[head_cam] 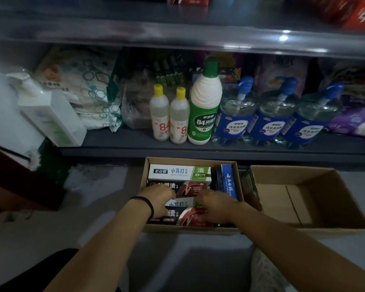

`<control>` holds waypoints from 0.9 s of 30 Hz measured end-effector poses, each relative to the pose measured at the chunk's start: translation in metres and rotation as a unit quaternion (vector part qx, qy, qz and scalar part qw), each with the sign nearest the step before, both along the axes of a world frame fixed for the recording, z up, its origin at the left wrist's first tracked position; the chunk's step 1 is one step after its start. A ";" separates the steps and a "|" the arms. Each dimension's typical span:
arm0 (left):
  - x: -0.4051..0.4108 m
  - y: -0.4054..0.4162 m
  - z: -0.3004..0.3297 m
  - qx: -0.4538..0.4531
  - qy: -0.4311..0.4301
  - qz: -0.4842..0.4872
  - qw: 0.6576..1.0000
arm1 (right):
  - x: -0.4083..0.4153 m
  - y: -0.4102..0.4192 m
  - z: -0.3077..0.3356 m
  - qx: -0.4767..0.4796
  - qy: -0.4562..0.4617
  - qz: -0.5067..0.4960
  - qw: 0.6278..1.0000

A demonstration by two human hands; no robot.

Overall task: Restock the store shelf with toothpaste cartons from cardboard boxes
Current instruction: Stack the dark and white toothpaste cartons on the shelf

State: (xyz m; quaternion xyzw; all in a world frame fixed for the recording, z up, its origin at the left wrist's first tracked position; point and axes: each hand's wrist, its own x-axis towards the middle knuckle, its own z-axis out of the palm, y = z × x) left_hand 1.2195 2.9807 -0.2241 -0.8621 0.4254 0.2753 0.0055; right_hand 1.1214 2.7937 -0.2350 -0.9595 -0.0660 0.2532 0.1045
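An open cardboard box [188,160] on the floor below the shelf holds several toothpaste cartons. A white-green carton [179,171] lies at the back, with a black-red carton [190,189] in front of it. Then come a second white carton [178,204] and a front black-red carton [190,217]. A blue carton [227,180] stands on edge at the right side. My left hand [158,199] and my right hand [215,205] are both inside the box. Their fingers curl down over the two ends of the second white carton, hiding most of it.
A second cardboard box [303,171], nearly empty, sits right beside the first. The bottom shelf [114,148] above carries disinfectant bottles [204,106], blue-labelled detergent bottles [270,114] and packs of tissue [86,81]. A dark red object [19,180] is at the left on the floor.
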 end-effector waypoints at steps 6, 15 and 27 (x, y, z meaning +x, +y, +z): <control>0.000 0.011 -0.010 0.008 0.016 0.013 1.000 | -0.003 0.008 -0.013 0.015 0.040 -0.007 0.999; 0.009 0.022 -0.002 -0.020 0.019 0.018 0.999 | -0.001 0.013 -0.010 0.053 0.067 -0.053 0.995; 0.017 0.029 0.019 0.007 -0.035 0.015 0.999 | 0.002 0.006 0.009 -0.035 0.022 -0.065 0.997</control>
